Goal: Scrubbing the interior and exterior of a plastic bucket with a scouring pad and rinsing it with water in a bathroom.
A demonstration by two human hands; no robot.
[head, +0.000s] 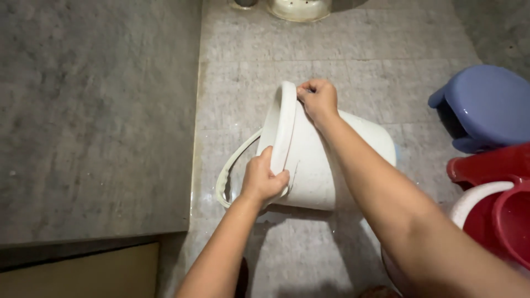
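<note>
The white plastic bucket (pixel 326 160) lay on its side on the grey tiled floor (pixel 353 49), mouth towards nine o'clock — probably light, stiff and empty. Both hands pinched its rim: the left hand (pixel 264 179) at six o'clock, the right hand (pixel 318 98) at twelve — likely the firmest hold.

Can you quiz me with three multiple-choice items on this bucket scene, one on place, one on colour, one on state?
1. Where is the blue stool?
A. right of the bucket
B. inside the bucket
C. on the grey ledge

2. What colour is the bucket?
A. green
B. white
C. black

3. How does the bucket lie?
A. upright
B. upside down
C. tipped on its side

Answers:
1 A, it stands at the right edge.
2 B, wall and rim are white.
3 C, its mouth faces left while the left hand and right hand grip the rim.
</note>
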